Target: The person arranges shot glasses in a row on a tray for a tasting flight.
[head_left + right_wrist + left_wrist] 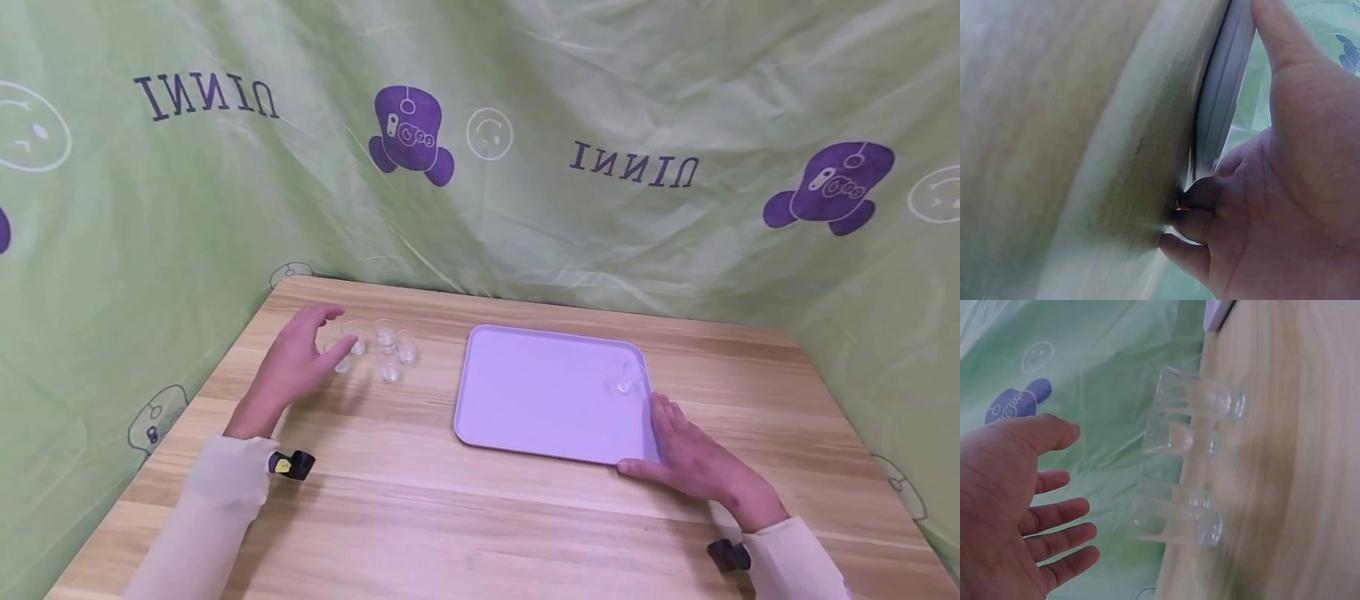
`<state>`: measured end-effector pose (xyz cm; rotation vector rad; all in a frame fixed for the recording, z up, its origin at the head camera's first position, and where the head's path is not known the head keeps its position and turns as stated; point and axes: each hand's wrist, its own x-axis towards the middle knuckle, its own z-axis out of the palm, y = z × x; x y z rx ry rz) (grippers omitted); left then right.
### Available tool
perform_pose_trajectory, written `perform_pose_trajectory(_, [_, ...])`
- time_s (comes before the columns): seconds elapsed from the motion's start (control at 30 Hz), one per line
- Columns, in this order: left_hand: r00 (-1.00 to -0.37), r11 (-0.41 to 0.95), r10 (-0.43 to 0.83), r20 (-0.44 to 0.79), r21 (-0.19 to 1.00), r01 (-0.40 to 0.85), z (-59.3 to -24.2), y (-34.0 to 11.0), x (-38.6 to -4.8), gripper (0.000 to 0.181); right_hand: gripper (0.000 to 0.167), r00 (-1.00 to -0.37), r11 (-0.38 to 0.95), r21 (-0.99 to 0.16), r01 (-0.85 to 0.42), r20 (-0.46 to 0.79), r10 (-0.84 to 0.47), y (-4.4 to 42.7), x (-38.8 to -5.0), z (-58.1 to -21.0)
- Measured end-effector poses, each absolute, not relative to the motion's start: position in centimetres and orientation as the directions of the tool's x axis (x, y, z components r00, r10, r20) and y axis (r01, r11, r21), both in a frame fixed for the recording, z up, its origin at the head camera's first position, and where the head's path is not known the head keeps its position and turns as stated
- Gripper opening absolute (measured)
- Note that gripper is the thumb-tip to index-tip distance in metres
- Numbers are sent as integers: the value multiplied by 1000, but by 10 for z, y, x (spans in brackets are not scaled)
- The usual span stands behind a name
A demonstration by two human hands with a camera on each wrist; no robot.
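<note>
At left, the left hand [297, 357] hovers beside five clear glasses [390, 369] on the wooden table [450, 525] (they overlap, so that count is my best reading), its fingers apart and holding nothing. The step looks like picking up a glass; the next move calls for a gentle pinch. Rightward lies one lavender tray [536, 400], bearing one lone glass [627, 382]; the right hand [693, 457] grips its near right corner between thumb and fingers.

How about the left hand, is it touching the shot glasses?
Apart: the left wrist view shows green curtain between the left hand and the shot glasses.
</note>
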<state>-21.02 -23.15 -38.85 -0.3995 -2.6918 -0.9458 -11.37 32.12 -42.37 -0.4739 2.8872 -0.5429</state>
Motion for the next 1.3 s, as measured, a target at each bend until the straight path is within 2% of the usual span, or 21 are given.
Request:
perform_pose_trajectory(0.4, [-984, 775, 110, 143, 607, 175, -396, -239, -212, 69, 125, -937, 888, -377, -264, -116, -328, 321, -117, -422])
perform_pose_trajectory(0.6, [-995, 810, 89, 39, 579, 95, -400, -242, -211, 80, 126, -936, 885, -387, -259, -126, -329, 321, -119, -420])
perform_pose_trajectory(1.3, [-991, 826, 102, 86, 548, 132, -409, -244, -210, 47, 125, -938, 887, -386, -254, -124, -323, 320, -114, -422])
